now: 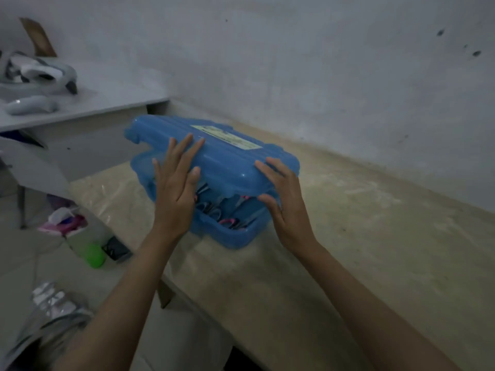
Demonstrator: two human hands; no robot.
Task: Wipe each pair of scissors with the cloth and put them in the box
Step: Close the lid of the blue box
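Note:
A translucent blue plastic box (235,234) stands near the left corner of the beige table (361,236). Its ribbed lid (227,159), with a pale label on top, hangs partly raised over the base. Through the gap at the front I see several scissors (227,218) with pink and blue handles lying inside. My left hand (176,180) rests flat on the lid's left part, fingers spread, thumb at the front rim. My right hand (281,194) grips the lid's right front edge, fingers on top and thumb beneath. No cloth is in view.
A grey shelf (93,103) at the back left carries white and grey items. On the floor left of the table stand a white carton with pink things (77,231), a green object (93,255) and a shiny bag (53,309). A grey wall runs behind.

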